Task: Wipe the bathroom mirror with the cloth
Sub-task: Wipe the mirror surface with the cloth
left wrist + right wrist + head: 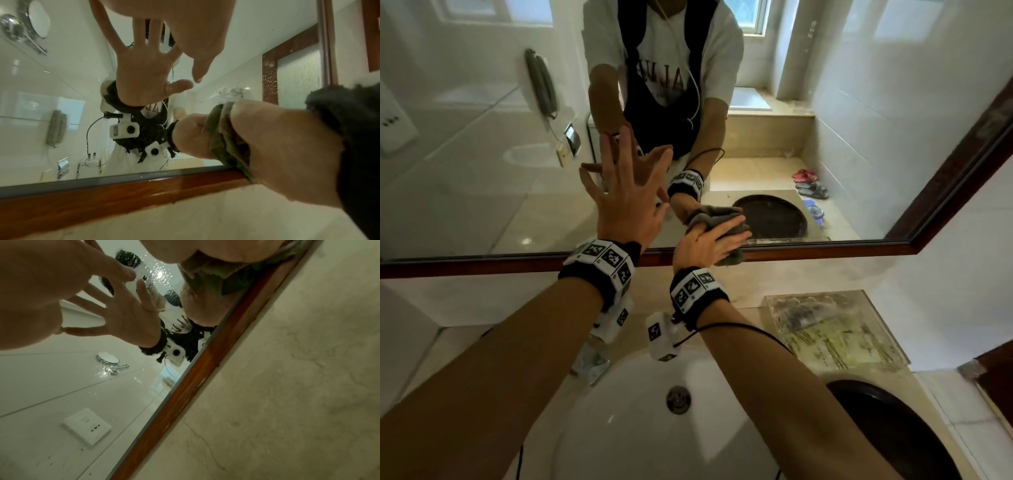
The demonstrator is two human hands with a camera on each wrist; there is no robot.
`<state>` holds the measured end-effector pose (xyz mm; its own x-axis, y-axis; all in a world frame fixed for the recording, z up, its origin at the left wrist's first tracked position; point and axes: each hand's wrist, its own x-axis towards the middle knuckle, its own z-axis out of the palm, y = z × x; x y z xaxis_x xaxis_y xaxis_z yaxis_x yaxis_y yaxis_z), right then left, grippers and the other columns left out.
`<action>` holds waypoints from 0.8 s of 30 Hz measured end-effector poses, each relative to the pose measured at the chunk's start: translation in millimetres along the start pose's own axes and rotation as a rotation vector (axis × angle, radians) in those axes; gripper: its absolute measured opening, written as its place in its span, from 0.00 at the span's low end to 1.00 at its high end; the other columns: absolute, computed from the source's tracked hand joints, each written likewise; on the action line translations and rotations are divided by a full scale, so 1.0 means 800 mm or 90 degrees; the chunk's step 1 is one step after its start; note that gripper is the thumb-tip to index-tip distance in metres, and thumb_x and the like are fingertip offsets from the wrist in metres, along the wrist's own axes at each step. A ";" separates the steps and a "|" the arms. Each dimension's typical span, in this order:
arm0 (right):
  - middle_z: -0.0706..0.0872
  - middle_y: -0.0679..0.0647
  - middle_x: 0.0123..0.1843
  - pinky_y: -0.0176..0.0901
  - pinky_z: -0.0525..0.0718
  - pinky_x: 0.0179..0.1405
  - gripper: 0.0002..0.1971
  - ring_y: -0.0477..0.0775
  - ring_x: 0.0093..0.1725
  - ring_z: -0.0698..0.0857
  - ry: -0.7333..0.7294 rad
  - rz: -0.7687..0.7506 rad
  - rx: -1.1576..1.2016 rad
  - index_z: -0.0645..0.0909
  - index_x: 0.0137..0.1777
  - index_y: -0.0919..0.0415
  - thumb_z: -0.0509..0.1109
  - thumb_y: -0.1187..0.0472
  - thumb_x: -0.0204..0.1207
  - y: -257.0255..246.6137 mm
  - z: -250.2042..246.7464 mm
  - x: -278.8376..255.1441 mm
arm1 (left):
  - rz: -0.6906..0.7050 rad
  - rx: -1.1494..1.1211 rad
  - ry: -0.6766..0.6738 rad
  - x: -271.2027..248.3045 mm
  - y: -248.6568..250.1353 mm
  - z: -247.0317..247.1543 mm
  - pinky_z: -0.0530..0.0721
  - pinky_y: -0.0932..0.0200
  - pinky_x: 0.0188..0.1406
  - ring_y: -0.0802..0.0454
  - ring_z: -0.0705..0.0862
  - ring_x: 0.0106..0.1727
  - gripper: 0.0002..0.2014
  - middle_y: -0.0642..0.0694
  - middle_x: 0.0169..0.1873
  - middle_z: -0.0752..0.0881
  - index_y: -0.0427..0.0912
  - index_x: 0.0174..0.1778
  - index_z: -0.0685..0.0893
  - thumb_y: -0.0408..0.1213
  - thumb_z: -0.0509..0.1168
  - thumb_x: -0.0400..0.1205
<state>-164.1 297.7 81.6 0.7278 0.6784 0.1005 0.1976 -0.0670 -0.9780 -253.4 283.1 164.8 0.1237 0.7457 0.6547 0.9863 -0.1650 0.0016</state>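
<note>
The wood-framed bathroom mirror (465,171) fills the wall ahead. My left hand (619,192) is spread flat, fingertips on the glass, left of the cloth. My right hand (709,240) holds a wadded grey-green cloth (732,255) against the glass at the mirror's bottom frame (808,250). In the left wrist view the cloth (222,138) is squeezed between the right hand (277,146) and the mirror (51,97), and the left thumb (197,68) points at the glass. In the right wrist view the cloth (213,282) sits under my right hand (216,253), with water droplets (158,270) beside it.
A white basin (619,445) with a metal drain (678,399) and a tap (592,363) lies under my arms. A clear tray (835,329) stands on the counter to the right, with a dark round lid (887,431) at the front right.
</note>
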 end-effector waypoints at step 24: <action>0.43 0.65 0.87 0.51 0.39 0.79 0.30 0.66 0.85 0.46 0.164 0.172 -0.061 0.42 0.86 0.66 0.47 0.57 0.88 0.016 -0.179 0.208 | -0.054 -0.046 -0.001 -0.002 0.011 0.006 0.50 0.13 0.68 0.27 0.40 0.82 0.39 0.32 0.84 0.42 0.65 0.82 0.54 0.63 0.63 0.77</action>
<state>53.8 305.1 112.4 0.9009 0.4213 -0.1042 0.0274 -0.2948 -0.9552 -244.1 283.3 160.2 0.0403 0.7595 0.6492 0.9829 -0.1470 0.1109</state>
